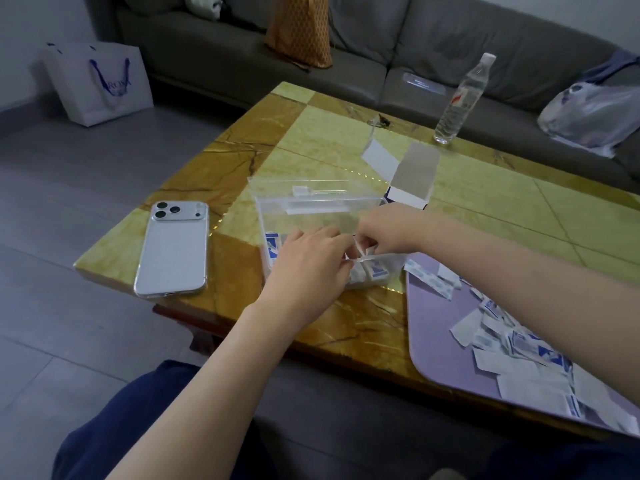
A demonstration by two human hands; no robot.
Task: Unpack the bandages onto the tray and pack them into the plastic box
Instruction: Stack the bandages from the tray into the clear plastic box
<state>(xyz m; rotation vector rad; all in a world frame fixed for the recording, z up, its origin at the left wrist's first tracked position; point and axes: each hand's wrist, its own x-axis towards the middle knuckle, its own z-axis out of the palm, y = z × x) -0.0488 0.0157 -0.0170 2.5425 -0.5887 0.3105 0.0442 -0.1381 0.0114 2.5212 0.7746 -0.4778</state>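
Note:
A clear plastic box with its lid up stands on the table, with white-and-blue wrapped bandages inside. Both hands are over the box's near side. My left hand rests on the box's front with fingers curled toward a bandage. My right hand pinches that same bandage from the other side. A lilac tray at the right carries a loose pile of bandages. The opened cardboard bandage carton stands behind the box.
A white phone lies face down at the table's left edge. A water bottle stands at the far side, with a keyring near it. Behind are a grey sofa with bags, and a white paper bag on the floor.

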